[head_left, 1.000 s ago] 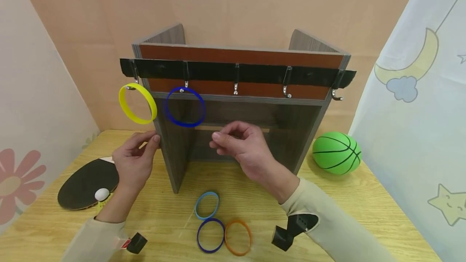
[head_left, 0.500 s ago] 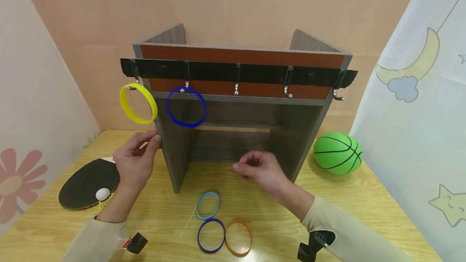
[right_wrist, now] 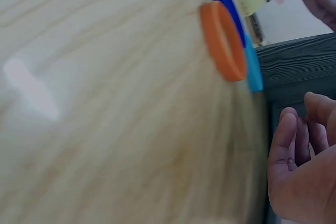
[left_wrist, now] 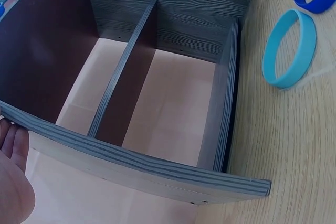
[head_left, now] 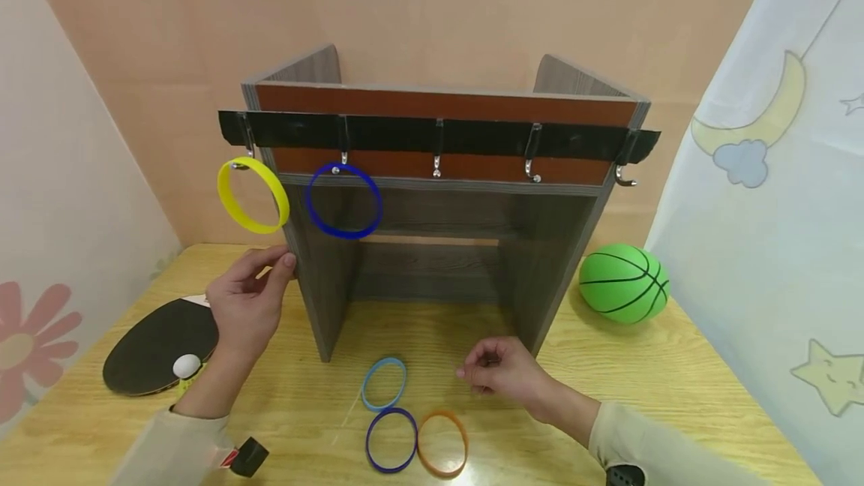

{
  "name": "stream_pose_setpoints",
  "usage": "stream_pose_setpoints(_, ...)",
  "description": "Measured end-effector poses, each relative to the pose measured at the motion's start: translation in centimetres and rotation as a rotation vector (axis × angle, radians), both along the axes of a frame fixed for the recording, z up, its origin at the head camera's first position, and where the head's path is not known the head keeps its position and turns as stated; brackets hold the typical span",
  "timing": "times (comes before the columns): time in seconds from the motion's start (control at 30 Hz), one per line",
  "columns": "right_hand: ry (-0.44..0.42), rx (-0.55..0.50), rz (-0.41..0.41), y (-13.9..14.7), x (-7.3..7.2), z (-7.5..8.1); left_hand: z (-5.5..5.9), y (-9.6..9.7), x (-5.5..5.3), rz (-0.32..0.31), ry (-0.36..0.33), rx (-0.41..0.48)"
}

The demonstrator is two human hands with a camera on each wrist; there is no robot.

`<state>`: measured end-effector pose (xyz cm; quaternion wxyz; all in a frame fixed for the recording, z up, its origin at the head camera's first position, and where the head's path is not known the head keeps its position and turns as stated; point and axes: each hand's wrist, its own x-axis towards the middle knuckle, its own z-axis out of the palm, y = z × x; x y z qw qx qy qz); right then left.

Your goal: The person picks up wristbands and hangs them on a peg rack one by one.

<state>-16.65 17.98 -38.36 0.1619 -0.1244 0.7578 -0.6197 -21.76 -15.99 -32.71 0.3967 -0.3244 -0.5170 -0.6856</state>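
My left hand [head_left: 246,298] holds the left side panel of a grey wood-grain shelf [head_left: 313,298], thumb at its front edge. In the left wrist view its fingers [left_wrist: 16,142] touch the panel's outer face. My right hand [head_left: 502,373] is above the tabletop, loosely curled with nothing in it, right of an orange wristband [head_left: 464,445]. Beside that band lie a dark blue wristband [head_left: 369,441] and a light blue wristband [head_left: 364,388]. A yellow wristband [head_left: 283,208] hangs from the leftmost hook, and a blue wristband [head_left: 344,233] from the second.
A black strip [head_left: 391,133] with several metal hooks runs across the shelf's front. On the left lie a black table tennis paddle [head_left: 151,347] and a shuttlecock [head_left: 187,367]. A green ball [head_left: 624,283] sits to the shelf's right.
My right hand has moved down and to the right, from below the hanging blue wristband to low over the table. The left hand stays at the panel. The blue wristband has stopped swinging.
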Motion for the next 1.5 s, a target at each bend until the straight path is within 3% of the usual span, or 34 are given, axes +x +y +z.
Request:
stream_pose_setpoints(0.2,0.004,0.024,0.075,0.1,0.6,-1.8,0.0,-0.1,0.0,-0.009,-0.006,-0.004)
stream_pose_setpoints(0.33,0.061,0.035,0.116,-0.2,0.9,-2.5,0.0,-0.1,0.1,-0.005,-0.014,-0.011)
stream_pose_setpoints(0.83,0.25,0.198,0.171,-1.3,0.8,-2.6,0.1,0.0,0.2,0.007,-0.014,0.004)
stream_pose_setpoints(1.5,0.227,0.31,0.137,-1.4,1.0,-2.8,0.0,0.0,0.3,0.0,-0.017,0.0)
